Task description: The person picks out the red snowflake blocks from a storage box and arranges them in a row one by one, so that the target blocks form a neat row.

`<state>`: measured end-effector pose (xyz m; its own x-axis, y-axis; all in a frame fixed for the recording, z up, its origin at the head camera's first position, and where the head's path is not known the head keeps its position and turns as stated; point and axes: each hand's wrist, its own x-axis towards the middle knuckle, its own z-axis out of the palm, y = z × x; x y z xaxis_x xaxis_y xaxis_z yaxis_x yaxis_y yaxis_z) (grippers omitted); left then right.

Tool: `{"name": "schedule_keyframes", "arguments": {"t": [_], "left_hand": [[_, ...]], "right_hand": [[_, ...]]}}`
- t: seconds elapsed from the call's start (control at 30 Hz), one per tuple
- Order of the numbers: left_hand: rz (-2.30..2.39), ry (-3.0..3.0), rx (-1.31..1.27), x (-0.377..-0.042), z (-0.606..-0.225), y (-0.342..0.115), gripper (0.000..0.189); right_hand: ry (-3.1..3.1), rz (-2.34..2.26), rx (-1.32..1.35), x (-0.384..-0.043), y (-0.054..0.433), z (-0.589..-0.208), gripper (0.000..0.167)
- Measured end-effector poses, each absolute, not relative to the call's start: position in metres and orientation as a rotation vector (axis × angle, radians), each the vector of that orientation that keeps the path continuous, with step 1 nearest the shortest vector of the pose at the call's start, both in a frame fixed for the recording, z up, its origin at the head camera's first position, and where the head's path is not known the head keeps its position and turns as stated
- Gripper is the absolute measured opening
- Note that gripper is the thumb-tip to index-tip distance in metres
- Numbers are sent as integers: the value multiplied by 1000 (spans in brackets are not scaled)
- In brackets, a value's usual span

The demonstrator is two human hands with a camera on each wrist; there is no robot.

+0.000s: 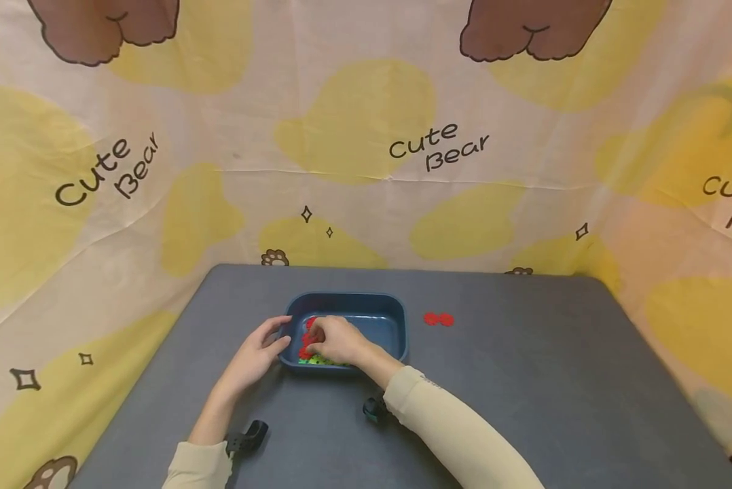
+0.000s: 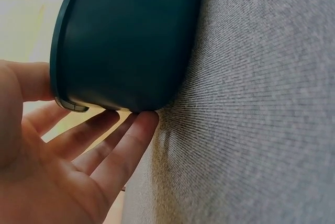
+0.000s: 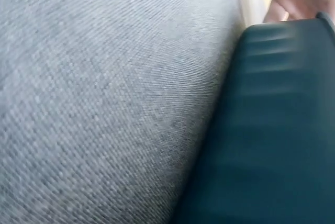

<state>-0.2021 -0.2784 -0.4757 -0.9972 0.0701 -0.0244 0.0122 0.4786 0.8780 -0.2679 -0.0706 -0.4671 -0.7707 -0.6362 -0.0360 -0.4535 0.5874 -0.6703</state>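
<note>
A dark blue rectangular box (image 1: 375, 299) stands on the table. My left hand (image 1: 257, 353) grips its left end, with the thumb at the rim and the fingers against the outer wall, as the left wrist view also shows at the blue wall (image 2: 125, 41). Inside the box, at its left side, lie several small red plastic pieces (image 1: 305, 353); green pieces (image 1: 317, 360) lie along the near wall. My right hand (image 1: 339, 341) reaches in over the near wall, fingers bent down at the red pieces. I cannot tell whether it holds one. The right wrist view shows mostly the box's outer wall (image 3: 261, 130).
Two red flower-shaped pieces (image 1: 438, 319) lie side by side on the grey table (image 1: 525, 380), right of the box. A dark wrist camera (image 1: 375, 409) hangs below the right wrist, another (image 1: 250, 437) by the left. Printed cloth (image 1: 354, 122) hangs behind and at both sides.
</note>
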Motion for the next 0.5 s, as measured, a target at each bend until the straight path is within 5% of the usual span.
{"name": "schedule_keyframes", "arguments": {"t": [0.5], "left_hand": [[1574, 2666, 76, -200, -472, -277, 48]], "right_hand": [[2676, -648, -949, -270, -87, -475, 34]]}}
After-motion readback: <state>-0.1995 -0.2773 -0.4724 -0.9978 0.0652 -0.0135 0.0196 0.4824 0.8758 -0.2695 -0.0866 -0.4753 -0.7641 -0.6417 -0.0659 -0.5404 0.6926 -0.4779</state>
